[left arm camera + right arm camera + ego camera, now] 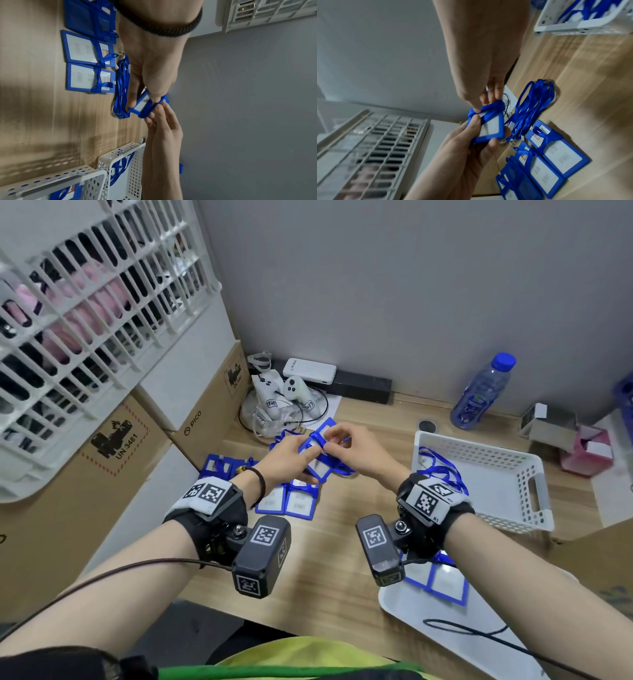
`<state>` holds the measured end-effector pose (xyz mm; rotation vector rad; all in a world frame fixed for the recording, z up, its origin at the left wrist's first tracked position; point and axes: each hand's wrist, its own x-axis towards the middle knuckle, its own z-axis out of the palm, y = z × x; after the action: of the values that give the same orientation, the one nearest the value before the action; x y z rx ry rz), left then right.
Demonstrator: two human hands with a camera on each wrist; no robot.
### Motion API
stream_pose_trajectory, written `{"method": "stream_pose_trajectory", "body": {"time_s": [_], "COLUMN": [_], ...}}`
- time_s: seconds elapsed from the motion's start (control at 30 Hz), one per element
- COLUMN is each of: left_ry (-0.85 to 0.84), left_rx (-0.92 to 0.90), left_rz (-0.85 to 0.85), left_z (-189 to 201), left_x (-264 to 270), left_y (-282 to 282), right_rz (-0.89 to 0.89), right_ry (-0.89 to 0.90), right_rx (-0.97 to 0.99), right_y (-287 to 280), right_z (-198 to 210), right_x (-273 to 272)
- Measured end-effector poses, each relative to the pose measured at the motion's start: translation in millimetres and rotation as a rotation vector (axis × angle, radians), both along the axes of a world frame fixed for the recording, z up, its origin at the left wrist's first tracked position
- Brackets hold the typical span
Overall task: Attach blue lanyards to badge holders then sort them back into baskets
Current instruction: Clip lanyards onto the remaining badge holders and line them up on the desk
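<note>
Left hand (pixel 289 458) grips blue plastic rectangular badge holder (pixel 489 127) above light wooden table (pixel 335 542), thumb on front, fingers behind. Right hand (pixel 352 453) pinches blue fabric lanyard strap (pixel 489 107) at the holder's top edge. More finished holders (pixel 87 65) lie flat below, loose lanyard bundle (pixel 532 106) beside them.

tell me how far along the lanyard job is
Done: several badge holders lie on the desk with lanyards wrapped round them. In hand: the left hand grips a badge holder while the right hand pinches a blue lanyard at its top. Left: a loose lanyard bundle beside them, holders in the near tray, and sorting into the white basket.
</note>
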<state>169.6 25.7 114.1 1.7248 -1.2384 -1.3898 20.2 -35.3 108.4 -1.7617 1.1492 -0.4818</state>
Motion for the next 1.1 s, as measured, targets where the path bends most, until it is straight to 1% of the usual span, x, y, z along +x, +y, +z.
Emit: {"method": "stream_pose_trajectory", "body": {"time_s": [0.1, 0.2, 0.3, 0.4, 0.5, 0.73, 0.83, 0.93, 1.0, 1.1], "left_ry": [0.017, -0.025, -0.052, -0.11, -0.204, -0.391, -0.395, -0.387, -0.382, -0.287], "left_rx": [0.024, 0.024, 0.001, -0.013, -0.03, -0.107, -0.119, -0.092, -0.053, -0.006], "left_rz": [-0.005, 0.018, 0.03, 0.065, 0.097, 0.094, 0.087, 0.093, 0.078, 0.047], "left_z": [0.3, 3.9, 6.7, 7.5, 7.1, 10.5, 10.1, 6.8, 2.5, -4.8], "left_x": [-0.4, 2.9, 6.2, 11.0, 18.5, 21.3, 18.8, 17.4, 15.3, 11.4], "left_y": [0.8, 1.8, 1.0, 1.3, 0.7, -5.3, -7.4, -11.2, -11.8, -7.0], "right_rz": [0.026, 0.097, 0.108, 0.132, 0.22, 0.293, 0.297, 0.304, 0.309, 0.328], "right_ry": [0.15, 0.316, 0.389, 0.345, 0.294, 0.119, 0.063, 0.026, 0.072, 0.193], "right_rx": [-0.108, -0.252, -0.309, -0.289, -0.229, -0.157, -0.149, -0.174, -0.221, -0.269], "right_y": [-3.9, -4.2, -3.2, -1.3, 3.5, 9.5, 8.6, 8.7, 8.1, 4.1], "right_z": [-2.5, -1.6, -2.7, -0.1, 7.3, 23.0, 22.9, 19.7, 12.5, 1.9], "right_x": [9.4, 19.6, 27.5, 28.3, 24.5, 18.9, 14.0, 7.6, 2.5, -5.3]}}
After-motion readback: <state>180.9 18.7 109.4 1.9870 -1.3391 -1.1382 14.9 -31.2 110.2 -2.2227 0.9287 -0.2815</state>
